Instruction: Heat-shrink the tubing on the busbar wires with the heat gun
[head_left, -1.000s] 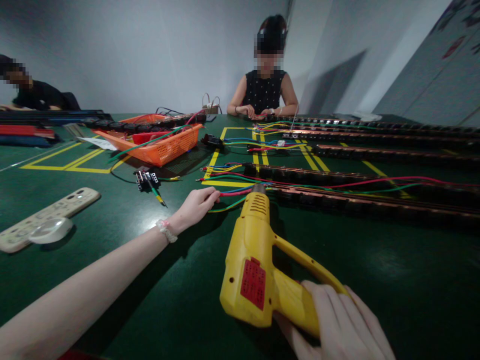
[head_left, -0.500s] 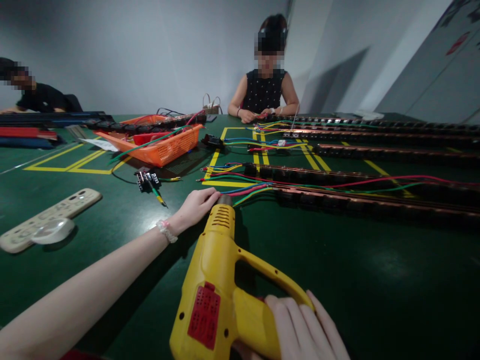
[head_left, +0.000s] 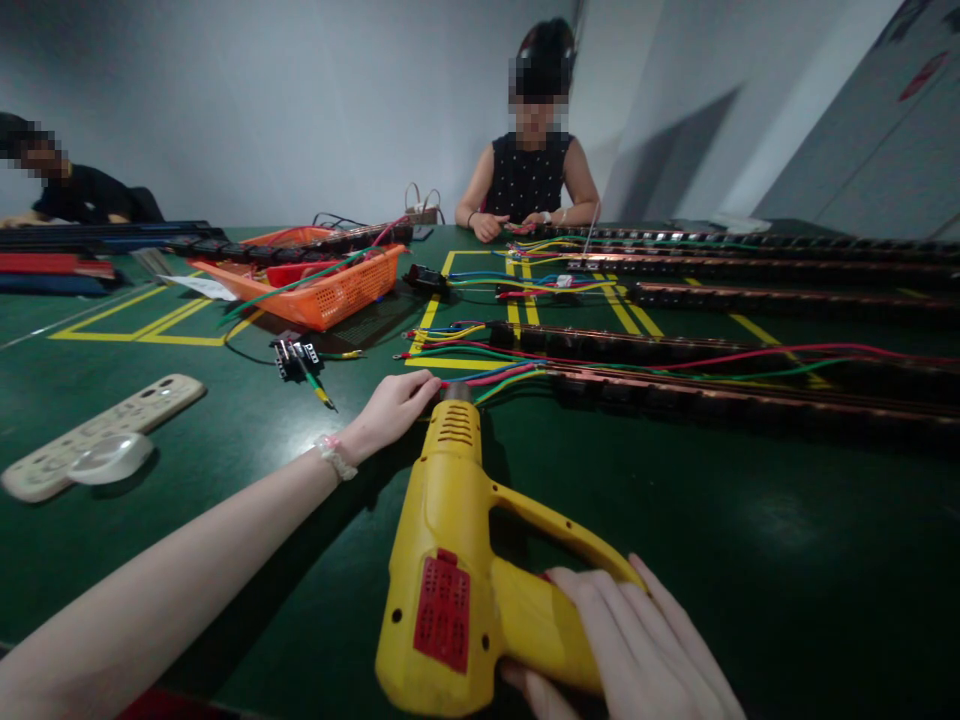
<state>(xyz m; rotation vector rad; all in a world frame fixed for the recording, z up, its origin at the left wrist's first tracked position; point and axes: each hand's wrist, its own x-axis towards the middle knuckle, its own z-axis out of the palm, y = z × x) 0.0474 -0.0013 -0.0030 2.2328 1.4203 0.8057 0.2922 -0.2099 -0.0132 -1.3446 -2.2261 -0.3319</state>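
Heat gun: one, yellow, with a red label on its rear; its long axis runs away from the wearer, almost straight ahead, the nozzle at the far end and the handle slanting back to the right

Right hand: wrapped round the heat gun's handle, at the near edge of view

Left hand: fingers pinched on the near ends of the coloured wires, wrist low over the desk; the ends themselves are hidden

Wires: just right of the left hand, their long axis running left to right, so the barrel points across them; blue, red, yellow and green can be made out, at least four

Nozzle to wires: the nozzle sits just beside the left fingertips and overlaps the wires in view; whether it touches them cannot be told; the left hand is the nearer one to the wires

Black strips at right: five as far as can be made out, roughly parallel; the nearest strip meets the pinched wires

Left side of desk: one orange basket, one remote control, one pale ring against it, and one small black connector

People: two, one co-worker opposite, one person far left
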